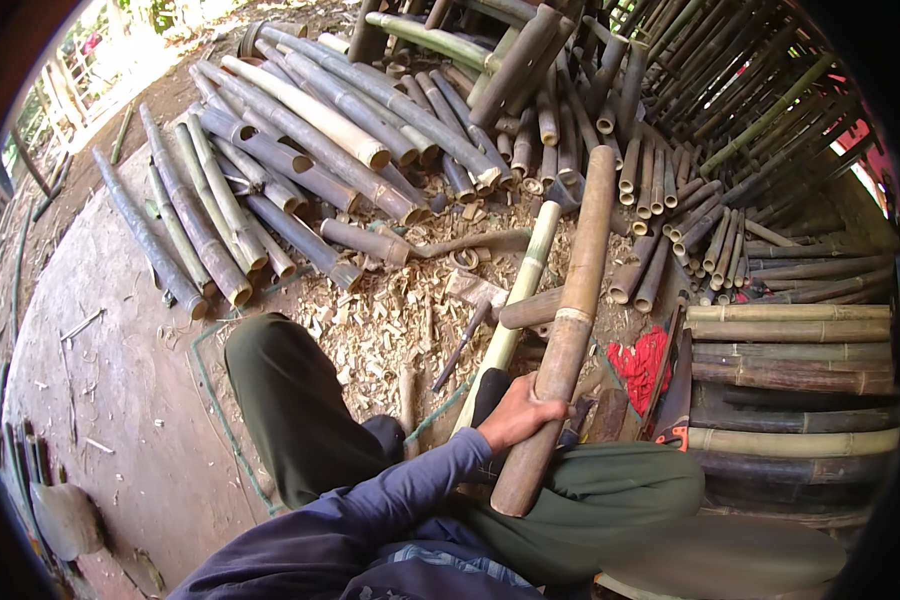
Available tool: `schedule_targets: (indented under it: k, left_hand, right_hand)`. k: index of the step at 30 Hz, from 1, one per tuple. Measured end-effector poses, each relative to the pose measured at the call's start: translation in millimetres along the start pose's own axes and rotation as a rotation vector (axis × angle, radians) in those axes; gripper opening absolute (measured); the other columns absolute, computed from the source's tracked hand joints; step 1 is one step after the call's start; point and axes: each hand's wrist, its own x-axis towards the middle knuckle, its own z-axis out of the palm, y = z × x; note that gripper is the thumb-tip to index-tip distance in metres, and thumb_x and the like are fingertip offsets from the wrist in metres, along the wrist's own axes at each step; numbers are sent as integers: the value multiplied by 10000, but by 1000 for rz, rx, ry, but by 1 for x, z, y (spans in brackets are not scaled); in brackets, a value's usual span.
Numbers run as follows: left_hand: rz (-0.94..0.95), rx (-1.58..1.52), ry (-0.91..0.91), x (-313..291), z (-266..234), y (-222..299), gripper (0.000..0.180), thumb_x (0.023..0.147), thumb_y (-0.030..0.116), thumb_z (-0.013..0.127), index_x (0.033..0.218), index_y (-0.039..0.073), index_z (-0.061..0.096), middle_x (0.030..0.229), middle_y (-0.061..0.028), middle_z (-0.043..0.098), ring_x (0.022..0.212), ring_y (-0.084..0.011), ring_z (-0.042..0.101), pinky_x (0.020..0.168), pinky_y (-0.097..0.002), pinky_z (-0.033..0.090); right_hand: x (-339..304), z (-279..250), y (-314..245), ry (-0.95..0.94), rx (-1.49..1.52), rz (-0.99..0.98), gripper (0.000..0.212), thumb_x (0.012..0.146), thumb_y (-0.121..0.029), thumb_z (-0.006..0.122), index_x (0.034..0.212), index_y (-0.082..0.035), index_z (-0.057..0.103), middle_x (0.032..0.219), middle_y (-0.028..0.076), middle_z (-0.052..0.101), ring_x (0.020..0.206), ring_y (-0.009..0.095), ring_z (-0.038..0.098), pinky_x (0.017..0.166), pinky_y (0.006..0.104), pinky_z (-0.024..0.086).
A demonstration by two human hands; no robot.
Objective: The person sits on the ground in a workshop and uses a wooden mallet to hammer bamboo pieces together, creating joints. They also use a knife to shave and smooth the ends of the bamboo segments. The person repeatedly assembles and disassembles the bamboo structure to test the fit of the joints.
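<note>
My left hand [518, 412] is wrapped around the lower part of a thick brown bamboo pole [576, 300]. The pole slants up and away from my lap, its near end by my right thigh. Behind it, a pale green bamboo pole [511, 330] leans at a similar slant and passes down behind my hand. A short bamboo piece [532, 309] lies crosswise under the brown pole. Left of these is a tool with a dark handle [460, 347]; its kind is unclear. I see no clear right hand; a smeared shape [725, 555] at the lower right cannot be made out.
Wood shavings [370, 340] cover the ground ahead. Cut bamboo poles [300, 130] lie at the far left, with shorter bamboo tubes [660, 180] heaped far right. At right are a red cloth [640, 365], a saw [676, 405] and a bamboo slat surface [790, 380]. A green cord [210, 385] runs along the ground.
</note>
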Motion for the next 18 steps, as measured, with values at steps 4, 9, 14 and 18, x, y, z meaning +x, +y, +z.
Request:
schedule_targets:
  k: [4,9,14,18]
  left_hand:
    - [14,-108,-19,18,-1,-7,610,779,293,839,1226,-72,644,1007,-153,733,852,-220,710,794,-369,593]
    - [2,-197,-23,35,-6,-13,582,785,277,820,1221,-66,648,1000,-140,725,872,-210,704,790,-367,588]
    - [2,-226,-24,42,-9,-6,527,786,262,817,1178,-56,663,979,-125,714,855,-202,692,781,-370,581]
    - [-78,-176,-70,36,-14,-5,705,792,300,821,1348,-80,609,1183,-147,699,1046,-206,654,950,-351,539]
  right_hand:
    - [-6,-11,0,0,-18,31,1122,787,-206,861,1708,-29,244,1672,279,376,1537,336,406,1262,461,321]
    - [-11,-21,-3,-9,-1,58,1122,787,-204,861,1709,-31,245,1676,276,371,1538,333,404,1264,460,318]
    - [-8,-38,-15,9,64,27,1122,787,-203,860,1710,-33,245,1680,273,366,1539,330,401,1265,460,316]
    - [12,-66,-50,108,267,-143,1121,787,-201,860,1711,-35,246,1683,271,362,1540,327,399,1266,460,314]
